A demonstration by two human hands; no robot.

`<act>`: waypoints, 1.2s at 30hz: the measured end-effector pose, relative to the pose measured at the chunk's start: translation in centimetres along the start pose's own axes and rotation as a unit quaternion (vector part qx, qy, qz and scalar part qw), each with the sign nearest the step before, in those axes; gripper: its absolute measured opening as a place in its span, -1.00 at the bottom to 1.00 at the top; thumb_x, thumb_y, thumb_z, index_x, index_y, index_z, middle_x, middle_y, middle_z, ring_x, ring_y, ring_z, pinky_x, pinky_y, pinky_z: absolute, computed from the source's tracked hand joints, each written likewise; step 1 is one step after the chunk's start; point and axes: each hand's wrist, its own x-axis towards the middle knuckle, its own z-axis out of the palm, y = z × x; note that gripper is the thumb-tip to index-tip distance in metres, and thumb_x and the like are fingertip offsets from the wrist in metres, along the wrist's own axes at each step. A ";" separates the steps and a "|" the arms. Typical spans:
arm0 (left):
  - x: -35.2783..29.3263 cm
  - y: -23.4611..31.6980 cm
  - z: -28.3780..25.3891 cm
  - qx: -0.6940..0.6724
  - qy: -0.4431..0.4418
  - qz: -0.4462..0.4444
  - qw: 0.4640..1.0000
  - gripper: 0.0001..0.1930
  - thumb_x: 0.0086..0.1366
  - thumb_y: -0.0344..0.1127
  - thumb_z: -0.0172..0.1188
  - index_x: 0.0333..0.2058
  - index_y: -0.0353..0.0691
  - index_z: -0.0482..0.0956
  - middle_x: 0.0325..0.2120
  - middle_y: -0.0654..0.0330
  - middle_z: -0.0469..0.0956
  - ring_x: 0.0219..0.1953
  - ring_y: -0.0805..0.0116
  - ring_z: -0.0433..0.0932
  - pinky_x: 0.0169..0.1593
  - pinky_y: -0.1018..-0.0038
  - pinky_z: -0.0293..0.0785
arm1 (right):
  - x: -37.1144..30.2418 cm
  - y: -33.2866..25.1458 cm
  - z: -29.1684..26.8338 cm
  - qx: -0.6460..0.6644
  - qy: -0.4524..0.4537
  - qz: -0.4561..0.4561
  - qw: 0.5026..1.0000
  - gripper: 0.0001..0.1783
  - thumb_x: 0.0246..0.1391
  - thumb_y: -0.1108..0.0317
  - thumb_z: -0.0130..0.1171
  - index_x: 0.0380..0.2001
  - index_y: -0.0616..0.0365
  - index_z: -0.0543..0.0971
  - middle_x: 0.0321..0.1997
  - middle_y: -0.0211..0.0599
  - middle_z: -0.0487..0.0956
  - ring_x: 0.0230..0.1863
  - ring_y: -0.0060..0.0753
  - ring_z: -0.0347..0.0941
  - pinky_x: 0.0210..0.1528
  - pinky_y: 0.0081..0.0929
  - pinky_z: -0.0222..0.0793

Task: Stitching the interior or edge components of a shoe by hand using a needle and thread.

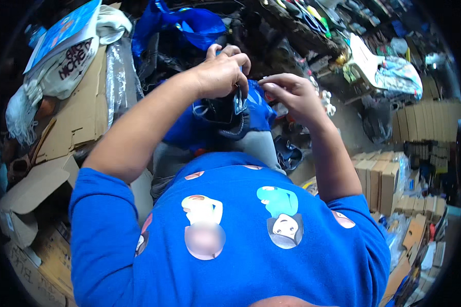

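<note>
On my lap, over a blue plastic sheet (180,127), rests a black shoe-like piece (217,111) with pale stitching along its lower edge. My left hand (221,74) is above it, fingers bent and closed down toward its right side; what they grip is mostly hidden. Just to the right, my right hand (294,96) is raised with thumb and forefinger brought together near the blue sheet. Anything between those fingertips is too small to make out.
Flattened cardboard (79,123), a cloth bag (69,74) and a blue book (64,33) lie at the left. Beyond my lap is a blue bag (200,25) among dark items. At the right stand a white plastic chair (362,57) and stacked cardboard boxes (379,176).
</note>
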 end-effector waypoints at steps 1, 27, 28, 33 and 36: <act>0.3 -0.3 1.9 -0.012 0.042 0.004 0.999 -0.74 -0.04 -0.42 0.28 -0.43 0.26 0.71 -0.06 0.34 0.41 0.20 0.21 0.16 0.24 0.07 -0.12 | 0.1 1.2 0.4 -0.055 0.006 -0.008 0.998 -0.79 0.07 0.32 0.22 -0.28 0.23 0.64 -0.35 -0.26 0.63 -0.30 -0.51 0.53 -0.22 -0.54 0.43; -0.5 -2.2 7.4 -0.218 0.040 -0.133 0.966 -0.65 0.07 -0.03 0.29 -0.30 -0.17 0.60 -0.30 0.07 0.53 -0.17 0.06 0.51 -0.09 0.24 0.40 | -1.8 3.8 1.6 -0.543 -0.118 -0.111 0.824 -0.89 -0.04 0.46 0.00 -0.40 0.11 0.50 -0.39 -0.23 0.53 -0.22 -0.15 0.47 -0.12 -0.22 0.26; -0.3 -1.8 6.5 -0.176 0.028 -0.124 0.976 -0.63 0.08 0.00 0.27 -0.28 -0.16 0.60 -0.31 0.07 0.54 -0.17 0.05 0.52 -0.08 0.21 0.39 | -1.7 3.6 2.1 -0.543 -0.117 -0.107 0.825 -0.89 -0.04 0.46 0.00 -0.40 0.11 0.50 -0.39 -0.23 0.53 -0.22 -0.15 0.47 -0.12 -0.22 0.26; -0.2 -1.4 4.8 -0.315 -0.037 -0.193 0.929 -0.66 0.17 -0.16 0.22 -0.17 -0.27 0.53 -0.37 -0.01 0.58 -0.30 0.34 0.54 -0.21 0.40 0.41 | 0.1 2.2 5.0 -0.597 -0.147 -0.085 0.784 -0.86 0.02 0.38 -0.04 -0.39 0.08 0.52 -0.41 -0.26 0.60 -0.27 -0.23 0.54 -0.08 -0.12 0.18; 0.0 -2.0 5.7 -0.273 -0.030 -0.151 0.950 -0.69 0.20 -0.20 0.19 -0.16 -0.28 0.53 -0.39 -0.01 0.57 -0.32 0.30 0.54 -0.20 0.39 0.41 | 1.0 2.3 5.0 -0.614 -0.185 -0.061 0.765 -0.86 0.01 0.36 -0.03 -0.40 0.03 0.53 -0.46 -0.27 0.60 -0.30 -0.24 0.56 -0.10 -0.12 0.19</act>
